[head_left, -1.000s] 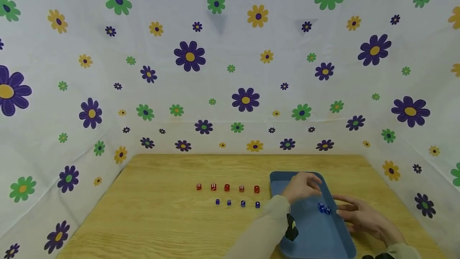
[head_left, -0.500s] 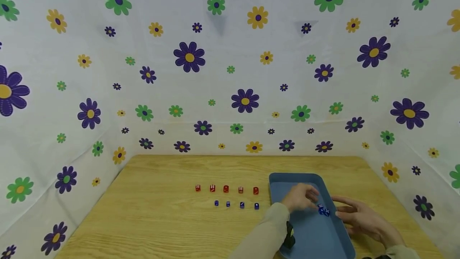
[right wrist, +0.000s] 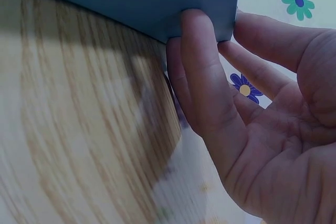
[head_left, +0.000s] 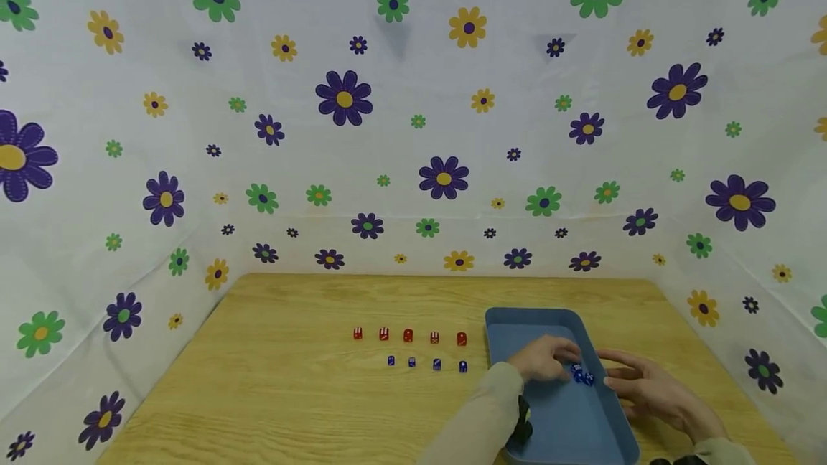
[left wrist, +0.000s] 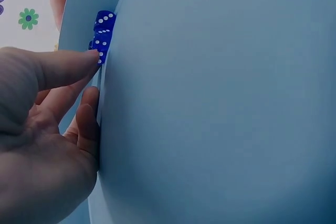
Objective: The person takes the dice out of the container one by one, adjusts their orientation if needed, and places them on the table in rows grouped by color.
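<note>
My left hand (head_left: 541,360) reaches into the blue tray (head_left: 549,429), over its right side. There several blue dice (head_left: 584,377) sit bunched against the wall. Thumb and forefinger pinch the nearest blue die (left wrist: 100,57) in the left wrist view; part of the forefinger is hidden. The other fingers curl beside the tray wall. My right hand (head_left: 662,395) stays outside the tray, its fairly straight fingers (right wrist: 198,40) touching the outer wall in the right wrist view.
Left of the tray, red dice (head_left: 408,336) form a row on the wooden table (head_left: 278,393). A shorter row of blue dice (head_left: 411,362) lies in front of them. Flower-printed white cloth (head_left: 446,120) encloses the table at the back and sides.
My left hand has come down and to the right, from above the tray to the bunched blue dice, and its fingers have closed in. The right hand has kept its place.
</note>
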Tool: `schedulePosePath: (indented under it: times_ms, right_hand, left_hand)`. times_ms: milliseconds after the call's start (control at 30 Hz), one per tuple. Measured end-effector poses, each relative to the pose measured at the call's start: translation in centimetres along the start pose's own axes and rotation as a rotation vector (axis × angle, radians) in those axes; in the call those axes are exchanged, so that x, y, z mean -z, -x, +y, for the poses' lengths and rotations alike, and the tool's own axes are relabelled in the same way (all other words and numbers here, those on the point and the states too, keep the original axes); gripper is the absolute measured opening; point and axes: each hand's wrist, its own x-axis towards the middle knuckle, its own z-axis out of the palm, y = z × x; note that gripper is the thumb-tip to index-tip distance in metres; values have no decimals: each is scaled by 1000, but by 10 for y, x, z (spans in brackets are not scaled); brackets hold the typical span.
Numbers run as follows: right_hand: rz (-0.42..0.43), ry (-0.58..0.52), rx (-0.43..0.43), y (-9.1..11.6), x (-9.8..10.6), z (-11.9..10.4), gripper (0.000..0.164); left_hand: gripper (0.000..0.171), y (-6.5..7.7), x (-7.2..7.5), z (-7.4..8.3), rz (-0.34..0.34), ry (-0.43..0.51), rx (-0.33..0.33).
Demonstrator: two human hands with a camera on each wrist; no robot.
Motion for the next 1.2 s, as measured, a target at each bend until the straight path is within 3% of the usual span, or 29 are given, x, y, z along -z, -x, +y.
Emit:
schedulePosePath:
  times_ms: [267,733,1200]
  right_hand:
    - [-5,-3,11,-1,1,0,77]
    - [14,17,-5,-1,0,0,78]
    - [12,25,-14,-1,-1,0,77]
  left_hand:
    - [46,1,1,1,29,64,-3]
    - [38,5,-1,3,91,24,13]
    - [29,10,0,6,103,18,34]
